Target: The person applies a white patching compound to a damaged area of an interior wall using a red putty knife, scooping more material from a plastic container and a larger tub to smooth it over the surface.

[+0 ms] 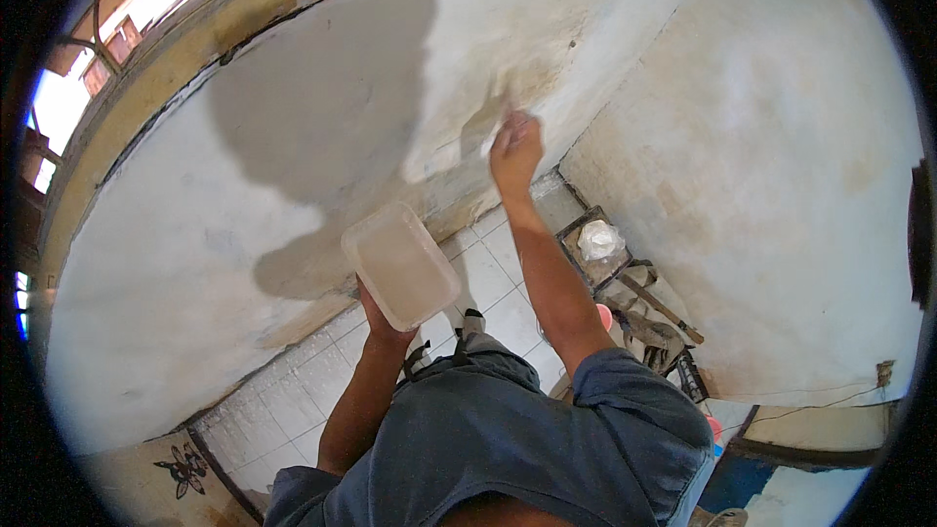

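My left hand (pixel 387 324) grips a shallow, rectangular, pale translucent plastic tub (pixel 401 266) from below and the side. The tub is tilted toward me, and a beige, cloudy bottom shows inside it. Raised in front of the stained white wall (pixel 322 107), my right hand (pixel 516 144) has its fingers curled together. A small, blurred shape pokes out above those fingers, close to the wall; its kind cannot be made out. Shadows of my head and hands fall across the plaster.
To the right, a dark-edged box (pixel 590 268) carries a crumpled white plastic bag (pixel 599 240). Beside it lie sacks and a wooden-handled tool (pixel 664 309). White tiles (pixel 293 400) cover the floor. A yellowish window frame (pixel 166 88) borders the wall at upper left. Another wall (pixel 761 156) meets it at the right.
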Demonstrator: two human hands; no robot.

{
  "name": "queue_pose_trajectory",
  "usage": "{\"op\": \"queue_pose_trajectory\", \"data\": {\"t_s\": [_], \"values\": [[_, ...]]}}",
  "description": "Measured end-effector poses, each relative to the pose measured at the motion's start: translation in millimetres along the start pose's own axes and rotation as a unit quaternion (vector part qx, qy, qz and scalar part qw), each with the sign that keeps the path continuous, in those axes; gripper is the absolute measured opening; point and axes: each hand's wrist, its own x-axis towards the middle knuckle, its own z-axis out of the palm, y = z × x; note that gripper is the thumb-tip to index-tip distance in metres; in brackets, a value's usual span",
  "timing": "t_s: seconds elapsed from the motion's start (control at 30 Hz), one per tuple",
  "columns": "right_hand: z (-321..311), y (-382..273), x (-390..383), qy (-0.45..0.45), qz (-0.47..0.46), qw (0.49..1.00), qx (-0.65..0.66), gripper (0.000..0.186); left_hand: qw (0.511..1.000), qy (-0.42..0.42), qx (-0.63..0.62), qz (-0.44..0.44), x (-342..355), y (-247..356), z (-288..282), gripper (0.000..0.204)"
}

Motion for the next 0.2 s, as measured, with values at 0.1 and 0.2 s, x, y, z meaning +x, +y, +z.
{"op": "queue_pose_trajectory", "data": {"t_s": [0.1,0.2], "values": [[13.1,-10.8,43.7,0.112,-0.078,0.979,-0.154,0.013,0.999,-0.02,-0.022,-0.023,-1.7,-0.6,-1.8,0.056],[51.6,-36.4,24.1,-0.035,-0.056,0.99,-0.123,0.015,0.999,-0.021,-0.009,-0.026,-6.6,6.7,-4.5,0.057]]}}
